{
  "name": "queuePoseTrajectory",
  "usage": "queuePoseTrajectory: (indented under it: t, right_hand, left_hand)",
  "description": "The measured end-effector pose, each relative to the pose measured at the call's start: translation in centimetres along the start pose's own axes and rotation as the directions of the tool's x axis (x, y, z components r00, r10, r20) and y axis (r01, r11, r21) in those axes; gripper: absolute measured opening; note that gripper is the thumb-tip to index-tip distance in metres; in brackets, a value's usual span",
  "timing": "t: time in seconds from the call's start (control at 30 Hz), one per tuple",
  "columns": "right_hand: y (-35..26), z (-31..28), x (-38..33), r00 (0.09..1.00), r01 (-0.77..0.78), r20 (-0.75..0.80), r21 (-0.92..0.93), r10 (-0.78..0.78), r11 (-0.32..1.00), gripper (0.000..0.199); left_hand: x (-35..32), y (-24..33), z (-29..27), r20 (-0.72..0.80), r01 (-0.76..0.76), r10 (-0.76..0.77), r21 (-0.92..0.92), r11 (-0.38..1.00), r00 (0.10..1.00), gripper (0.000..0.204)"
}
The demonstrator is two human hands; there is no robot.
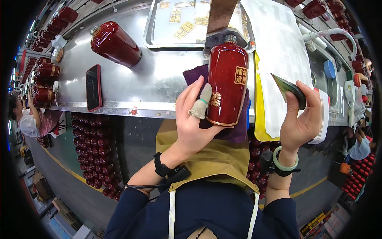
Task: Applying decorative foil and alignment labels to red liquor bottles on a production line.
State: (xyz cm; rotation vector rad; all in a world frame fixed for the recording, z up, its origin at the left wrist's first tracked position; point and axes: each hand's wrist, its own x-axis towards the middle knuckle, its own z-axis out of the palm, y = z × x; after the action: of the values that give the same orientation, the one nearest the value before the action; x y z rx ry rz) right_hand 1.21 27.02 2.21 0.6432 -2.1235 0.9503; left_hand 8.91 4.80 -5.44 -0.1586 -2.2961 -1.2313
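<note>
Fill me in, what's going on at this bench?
The person's left hand holds a dark red bottle with gold decals by its lower side, over a purple cloth. The right hand grips a dark, pointed flat tool, clear of the bottle. Another red bottle sits to the left, near a phone.

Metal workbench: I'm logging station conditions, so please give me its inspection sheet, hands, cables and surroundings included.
Surface: shiny metal bench, small reddish bits near the front edge.
Job's things: dark red bottle with gold decals, over purple cloth; dark pointed tool.
Clutter: phone, second red bottle, tray with gold labels.
Hands: left hand against the bottle; right hand holding the tool.
Cables: black cord or strap at left forearm.
Surroundings: rows of red vessels below; people at both sides.
</note>
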Motion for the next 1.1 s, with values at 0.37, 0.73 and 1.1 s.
queuePoseTrajectory:
  t: [0.37,0.73,1.1]
  right_hand:
    - [-0.4,-0.2,-0.7,0.991,-0.123,-0.051,0.004,0.123,0.992,0.028]
    - [-0.2,-1.2,-2.1,0.98,-0.189,-0.062,0.018,0.189,0.982,0.027]
    - [-0.8,-1.3,-3.3,0.976,-0.198,-0.077,0.049,0.202,0.979,0.026]
  left_hand:
    - [-0.5,0.7,1.1,0.025,-0.209,0.208,0.156,0.965,0.978,0.059]
    - [-1.7,-1.2,-0.6,0.073,-0.008,0.008,0.002,1.0,0.997,0.08]
    - [-1.8,-1.4,-0.5,0.072,-0.052,0.057,-0.068,0.996,0.996,0.076]
